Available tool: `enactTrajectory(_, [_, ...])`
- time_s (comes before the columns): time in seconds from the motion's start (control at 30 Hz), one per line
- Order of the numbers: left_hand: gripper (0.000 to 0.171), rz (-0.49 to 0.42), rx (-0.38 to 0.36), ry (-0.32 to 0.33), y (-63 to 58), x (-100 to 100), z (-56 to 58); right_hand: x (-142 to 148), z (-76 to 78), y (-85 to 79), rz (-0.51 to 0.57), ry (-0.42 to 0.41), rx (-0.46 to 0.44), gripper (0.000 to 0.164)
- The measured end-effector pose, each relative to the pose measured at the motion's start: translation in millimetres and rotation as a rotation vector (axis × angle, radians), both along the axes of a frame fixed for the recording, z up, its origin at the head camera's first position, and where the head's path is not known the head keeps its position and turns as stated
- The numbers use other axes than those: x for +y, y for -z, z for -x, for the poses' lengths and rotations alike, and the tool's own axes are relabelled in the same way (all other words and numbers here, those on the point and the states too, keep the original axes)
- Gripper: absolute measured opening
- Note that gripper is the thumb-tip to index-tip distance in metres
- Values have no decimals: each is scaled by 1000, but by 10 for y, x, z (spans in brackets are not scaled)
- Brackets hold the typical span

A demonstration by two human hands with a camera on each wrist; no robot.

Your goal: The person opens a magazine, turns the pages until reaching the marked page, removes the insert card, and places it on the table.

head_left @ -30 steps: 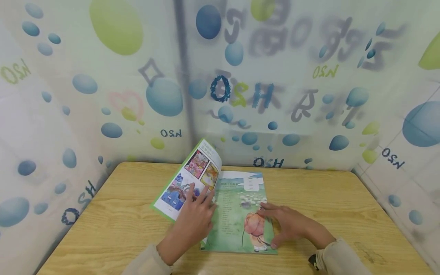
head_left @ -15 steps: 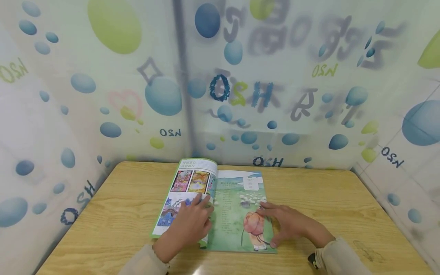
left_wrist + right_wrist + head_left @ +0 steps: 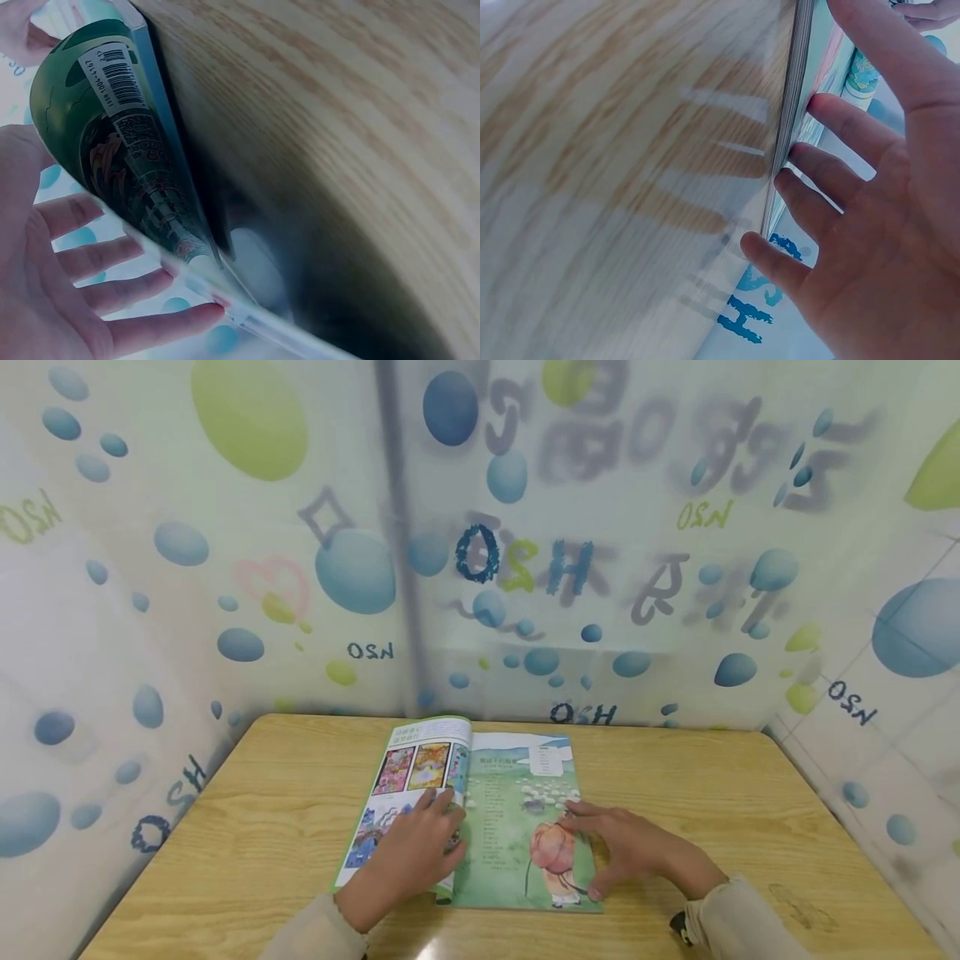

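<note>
A magazine [image 3: 502,835] lies open on the wooden table in the head view. Its left cover page [image 3: 397,739] carries small colourful pictures and curves up near the spine. The right page is green, with a painted figure in a pink hat. My left hand [image 3: 420,843] rests on the left page close to the spine, fingers extended. In the left wrist view, a barcode [image 3: 120,82] shows on the outside of the bowed cover, beyond my fingers. My right hand [image 3: 637,843] touches the magazine's right edge, its fingers [image 3: 832,169] spread along the page edges in the right wrist view.
The wooden table [image 3: 697,793] extends around the magazine. A pale curtain [image 3: 480,635] printed with blue and green drops hangs behind the table and along both sides. Something dark [image 3: 679,927] sits at the right sleeve's cuff.
The magazine's left cover page, raised and slanted a second ago, has swung down to the left and lies flatter. My left hand went down with it. My right hand stays at the right edge.
</note>
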State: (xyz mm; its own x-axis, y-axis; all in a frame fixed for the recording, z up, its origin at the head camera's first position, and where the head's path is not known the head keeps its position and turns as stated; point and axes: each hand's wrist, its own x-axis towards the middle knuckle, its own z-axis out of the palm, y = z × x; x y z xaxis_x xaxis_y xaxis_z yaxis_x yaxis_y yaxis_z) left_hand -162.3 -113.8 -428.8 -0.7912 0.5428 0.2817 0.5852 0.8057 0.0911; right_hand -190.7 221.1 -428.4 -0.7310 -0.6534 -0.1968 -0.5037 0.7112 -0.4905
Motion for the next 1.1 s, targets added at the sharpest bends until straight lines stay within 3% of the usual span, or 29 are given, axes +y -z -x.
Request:
enactTrajectory(0.37, [42, 32, -42, -29, 15, 16, -17, 34, 23, 44, -2, -7, 20, 91])
enactTrajectory(0.73, [71, 52, -136, -63, 35, 33, -24, -13, 49, -13, -17, -17, 57, 79])
enactTrajectory(1.1, [109, 123, -84, -59, 22, 73, -55, -65, 58, -63, 16, -2, 72, 70])
